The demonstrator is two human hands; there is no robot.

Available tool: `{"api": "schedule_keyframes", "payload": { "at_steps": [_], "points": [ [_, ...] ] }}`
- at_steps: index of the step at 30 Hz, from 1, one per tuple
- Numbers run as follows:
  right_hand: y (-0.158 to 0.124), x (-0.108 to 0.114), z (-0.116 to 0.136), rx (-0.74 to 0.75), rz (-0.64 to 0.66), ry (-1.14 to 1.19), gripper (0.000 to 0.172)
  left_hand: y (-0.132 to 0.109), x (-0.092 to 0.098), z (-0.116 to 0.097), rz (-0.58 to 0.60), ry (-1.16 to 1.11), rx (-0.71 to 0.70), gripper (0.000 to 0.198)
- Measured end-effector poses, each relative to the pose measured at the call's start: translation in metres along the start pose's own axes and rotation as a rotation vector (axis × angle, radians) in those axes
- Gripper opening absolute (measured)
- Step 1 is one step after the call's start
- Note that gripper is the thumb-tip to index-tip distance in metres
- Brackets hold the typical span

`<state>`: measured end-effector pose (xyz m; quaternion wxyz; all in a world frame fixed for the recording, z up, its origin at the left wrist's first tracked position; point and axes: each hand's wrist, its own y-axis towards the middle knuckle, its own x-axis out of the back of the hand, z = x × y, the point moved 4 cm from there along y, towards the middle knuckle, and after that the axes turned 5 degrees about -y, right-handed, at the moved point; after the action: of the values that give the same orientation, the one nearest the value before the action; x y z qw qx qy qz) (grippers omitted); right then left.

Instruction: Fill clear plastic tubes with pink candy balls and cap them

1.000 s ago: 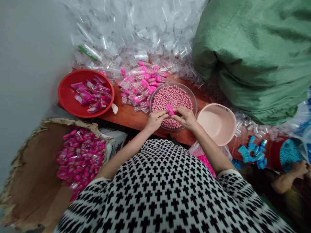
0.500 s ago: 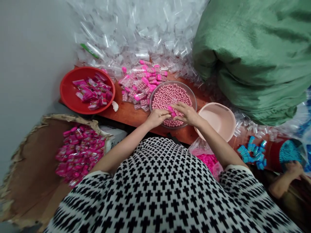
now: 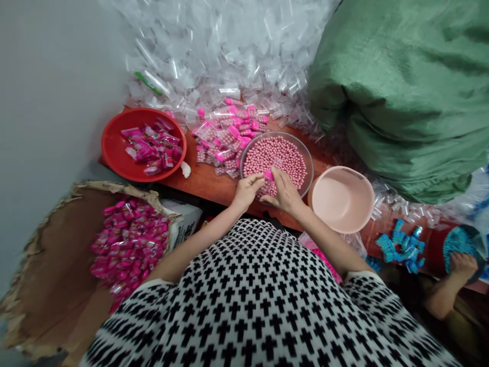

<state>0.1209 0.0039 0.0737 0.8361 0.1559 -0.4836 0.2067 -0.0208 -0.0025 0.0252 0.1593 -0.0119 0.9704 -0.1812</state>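
Observation:
My left hand [image 3: 249, 187] and my right hand [image 3: 282, 191] meet over the near rim of a clear glass bowl [image 3: 308, 159] full of small pink balls [image 3: 284, 153]. Between their fingertips sits a small pink-capped container [image 3: 268, 175]; both hands pinch it. Behind the bowl lies a heap of filled pink-capped containers [image 3: 229, 137]. A great pile of empty clear containers [image 3: 229, 56] covers the back of the wooden table [image 3: 208, 181].
A red bowl [image 3: 114, 153] of pink wrapped packs stands at the left. An empty pale pink basin [image 3: 342, 199] sits right of the glass bowl. A torn cardboard box [image 3: 49, 265] holds pink packs. A green sack [image 3: 405, 86] fills the right. Another person's hand [image 3: 460, 265] works among blue pieces.
My hands have drawn a little closer together over the bowl's near edge, still on the pink-capped container. The view has shifted slightly; the other person's hand moved toward the blue dish.

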Motion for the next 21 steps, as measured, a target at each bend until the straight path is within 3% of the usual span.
{"api": "schedule_keyframes", "payload": {
  "at_steps": [6, 11, 15, 18, 21],
  "points": [
    [0.009, -0.016, 0.000, -0.069, -0.117, -0.025, 0.072, 0.004, -0.005, 0.002, -0.082, -0.047, 0.025, 0.024],
    [0.009, -0.027, -0.007, -0.132, -0.069, -0.023, 0.075, 0.005, -0.001, 0.009, -0.077, -0.044, 0.087, 0.023],
    [0.010, -0.033, -0.008, -0.056, -0.022, 0.037, 0.082, 0.010, 0.005, 0.012, -0.031, -0.030, 0.117, 0.027],
    [0.017, -0.030, -0.028, -0.126, -0.038, 0.109, 0.084, 0.032, 0.028, -0.001, -0.097, 0.042, -0.024, 0.030],
    [0.024, -0.027, -0.066, -0.363, -0.117, 0.093, 0.059, 0.069, 0.069, -0.029, -0.246, 0.246, -0.255, 0.029]
  ]
}}
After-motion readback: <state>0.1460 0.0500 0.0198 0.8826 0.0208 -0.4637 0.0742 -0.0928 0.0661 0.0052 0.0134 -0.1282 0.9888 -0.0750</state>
